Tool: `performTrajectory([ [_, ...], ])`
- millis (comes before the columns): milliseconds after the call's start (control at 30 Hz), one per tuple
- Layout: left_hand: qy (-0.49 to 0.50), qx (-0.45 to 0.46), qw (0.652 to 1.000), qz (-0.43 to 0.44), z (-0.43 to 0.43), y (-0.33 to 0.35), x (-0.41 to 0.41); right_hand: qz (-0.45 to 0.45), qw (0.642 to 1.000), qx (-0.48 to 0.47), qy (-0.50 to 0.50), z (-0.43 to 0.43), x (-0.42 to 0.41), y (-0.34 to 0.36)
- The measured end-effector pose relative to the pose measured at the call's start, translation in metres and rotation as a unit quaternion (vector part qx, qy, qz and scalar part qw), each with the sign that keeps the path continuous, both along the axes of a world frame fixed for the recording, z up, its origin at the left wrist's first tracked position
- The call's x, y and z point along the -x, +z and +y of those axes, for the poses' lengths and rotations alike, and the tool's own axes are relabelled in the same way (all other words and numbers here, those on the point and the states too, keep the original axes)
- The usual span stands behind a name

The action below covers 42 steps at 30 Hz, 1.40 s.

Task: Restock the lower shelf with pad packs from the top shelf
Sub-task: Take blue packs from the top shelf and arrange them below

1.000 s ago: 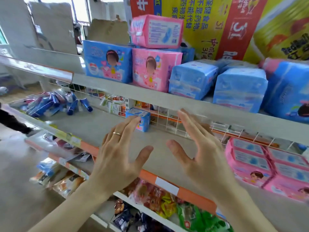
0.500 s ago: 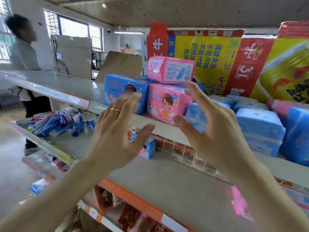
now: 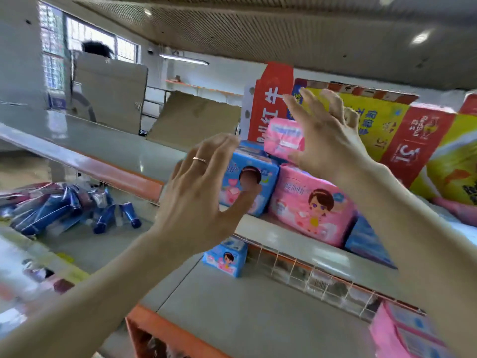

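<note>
On the top shelf stand a blue pad pack and a large pink pad pack, with a smaller pink pack stacked above them. My left hand, fingers spread and wearing a ring, is raised in front of the blue pack. My right hand, also spread, hovers just right of the small pink pack; I cannot tell whether it touches it. Neither hand holds anything. The lower shelf carries one small blue pack and pink packs at the far right.
Blue tubes lie heaped at the left of the lower shelf. A wire divider runs along its back. Tall red and yellow cartons stand behind the packs. More blue packs sit to the right. A person's head shows behind cardboard.
Both hands have risen from over the lower shelf to the top shelf's packs. The view tilted upward. The right hand has reached the small pink pack on top.
</note>
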<state>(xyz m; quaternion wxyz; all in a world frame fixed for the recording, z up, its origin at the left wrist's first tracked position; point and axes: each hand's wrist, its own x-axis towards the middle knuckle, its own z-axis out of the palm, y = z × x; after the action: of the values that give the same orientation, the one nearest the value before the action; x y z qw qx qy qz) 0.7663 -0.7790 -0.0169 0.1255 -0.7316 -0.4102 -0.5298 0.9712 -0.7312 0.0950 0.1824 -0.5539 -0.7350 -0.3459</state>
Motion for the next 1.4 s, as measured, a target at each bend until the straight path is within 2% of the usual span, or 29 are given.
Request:
performTrajectory([
  [167, -0.025, 0.002, 1.000, 0.001, 0.017, 0.005, 0.023, -0.079, 0.985, 0.091, -0.126, 0.044, 0.032, 0.008],
  [300, -0.048, 0.014, 0.999, 0.016, 0.028, -0.002, 0.039, -0.192, 0.958, 0.052, -0.208, 0.061, 0.050, 0.006],
  [467, -0.091, 0.008, 0.996, 0.021, 0.038, -0.011, 0.051, -0.231, 0.931, 0.040, -0.280, 0.074, 0.054, -0.002],
  [667, -0.125, 0.007, 0.992, -0.007, 0.044, -0.021, 0.061, -0.241, 0.935, 0.039, -0.256, 0.071, 0.055, 0.006],
  [733, -0.128, 0.007, 0.992, -0.018, 0.046, -0.028, 0.064, -0.191, 0.956, 0.015, -0.223, 0.062, 0.047, 0.013],
  [833, -0.140, 0.020, 0.989, -0.036, 0.049, -0.037, 0.063, -0.066, 0.992, -0.057, -0.093, 0.038, 0.031, 0.023],
  [933, -0.160, 0.017, 0.985, -0.055, 0.050, -0.044, 0.056, 0.092, 0.987, -0.102, 0.089, -0.004, 0.020, 0.020],
  [1067, -0.213, -0.009, 0.973, -0.084, 0.042, -0.048, 0.035, 0.276, 0.933, -0.101, 0.210, -0.068, 0.010, -0.016],
  [1167, -0.299, 0.018, 0.945, -0.132, 0.026, -0.048, 0.016, 0.422, 0.849, -0.065, 0.311, -0.108, 0.007, -0.052],
  [1267, -0.446, 0.065, 0.873, -0.186, 0.005, -0.049, -0.005, 0.532, 0.756, -0.050, 0.378, -0.143, 0.004, -0.094],
  [1400, -0.579, 0.215, 0.742, -0.260, -0.027, -0.058, -0.027, 0.603, 0.691, 0.024, 0.397, -0.179, -0.020, -0.141],
])
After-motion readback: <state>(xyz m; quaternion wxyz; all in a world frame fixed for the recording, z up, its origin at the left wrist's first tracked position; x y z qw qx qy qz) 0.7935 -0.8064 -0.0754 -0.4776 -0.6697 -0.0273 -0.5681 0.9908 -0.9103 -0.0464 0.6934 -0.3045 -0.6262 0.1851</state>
